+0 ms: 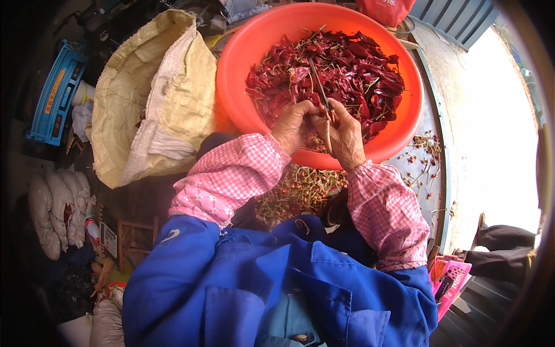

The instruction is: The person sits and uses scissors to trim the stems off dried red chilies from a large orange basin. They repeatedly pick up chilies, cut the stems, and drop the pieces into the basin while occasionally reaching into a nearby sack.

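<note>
A large orange-red plastic basin [234, 69] holds a heap of dried red chili peppers [360, 69] with pale stems. Over its near side my right hand [347, 139] grips a pair of scissors [320, 84], whose blades point away from me above the chilies. My left hand [291, 126] is close beside the scissors with its fingers bent together; whether it pinches a chili is hidden. Below the basin, between my legs, lies a pile of cut stems and caps [299, 191].
A wide-mouthed woven sack [186, 95] stands left of the basin. Stem bits lie scattered on a metal sheet [422, 152] at the right. A pink plastic basket [455, 282] sits at lower right, near a person's dark-trousered legs [503, 247]. Filled sacks [56, 212] rest at far left.
</note>
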Demonstrator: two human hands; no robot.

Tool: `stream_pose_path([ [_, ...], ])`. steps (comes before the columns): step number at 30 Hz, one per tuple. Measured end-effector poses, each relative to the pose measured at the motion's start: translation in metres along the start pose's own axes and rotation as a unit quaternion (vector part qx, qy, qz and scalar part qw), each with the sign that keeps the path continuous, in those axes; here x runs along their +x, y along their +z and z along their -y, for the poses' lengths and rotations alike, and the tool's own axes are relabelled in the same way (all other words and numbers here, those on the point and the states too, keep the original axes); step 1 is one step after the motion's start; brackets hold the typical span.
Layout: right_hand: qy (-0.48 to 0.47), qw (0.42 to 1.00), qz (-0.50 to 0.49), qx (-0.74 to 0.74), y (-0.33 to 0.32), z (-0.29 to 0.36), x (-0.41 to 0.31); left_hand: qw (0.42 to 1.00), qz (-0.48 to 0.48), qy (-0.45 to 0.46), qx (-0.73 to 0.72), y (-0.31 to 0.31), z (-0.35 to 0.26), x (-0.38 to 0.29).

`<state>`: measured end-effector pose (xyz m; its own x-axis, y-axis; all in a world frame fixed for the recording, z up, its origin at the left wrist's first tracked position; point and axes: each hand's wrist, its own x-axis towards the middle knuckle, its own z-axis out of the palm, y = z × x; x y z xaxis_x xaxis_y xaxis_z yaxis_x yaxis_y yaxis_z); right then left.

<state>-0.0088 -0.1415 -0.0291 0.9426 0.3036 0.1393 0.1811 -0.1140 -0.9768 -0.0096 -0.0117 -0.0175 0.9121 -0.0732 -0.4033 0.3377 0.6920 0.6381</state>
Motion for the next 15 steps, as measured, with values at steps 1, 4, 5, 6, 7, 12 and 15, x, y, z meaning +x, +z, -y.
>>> stream_pose_path([
  [1, 0.015, 0.999, 0.005, 0.043, -0.006, 0.0, -0.002, 1.0, -0.007, 0.016, 0.017, -0.002, -0.002, 0.001],
  [4, -0.02, 0.998, 0.014, 0.051, -0.023, 0.0, -0.002, 0.995, -0.072, 0.05, 0.047, -0.007, -0.012, 0.008],
  [5, -0.052, 0.997, 0.006, -0.06, -0.03, 0.0, -0.002, 0.993, -0.081, 0.058, 0.059, -0.01, -0.015, 0.008],
  [6, -0.09, 0.982, -0.004, -0.168, -0.035, 0.0, -0.001, 0.994, -0.057, 0.063, 0.062, -0.011, -0.016, 0.009],
  [7, -0.094, 0.96, -0.023, -0.263, -0.041, 0.001, -0.004, 0.994, -0.03, 0.069, 0.076, -0.014, -0.018, 0.009],
  [12, -0.108, 0.925, 0.015, -0.365, -0.05, 0.004, -0.011, 0.985, 0.035, 0.088, 0.143, -0.017, -0.018, 0.008],
  [15, -0.083, 0.915, 0.032, -0.393, -0.048, 0.007, -0.012, 0.982, 0.051, 0.08, 0.163, -0.015, -0.014, 0.006],
])
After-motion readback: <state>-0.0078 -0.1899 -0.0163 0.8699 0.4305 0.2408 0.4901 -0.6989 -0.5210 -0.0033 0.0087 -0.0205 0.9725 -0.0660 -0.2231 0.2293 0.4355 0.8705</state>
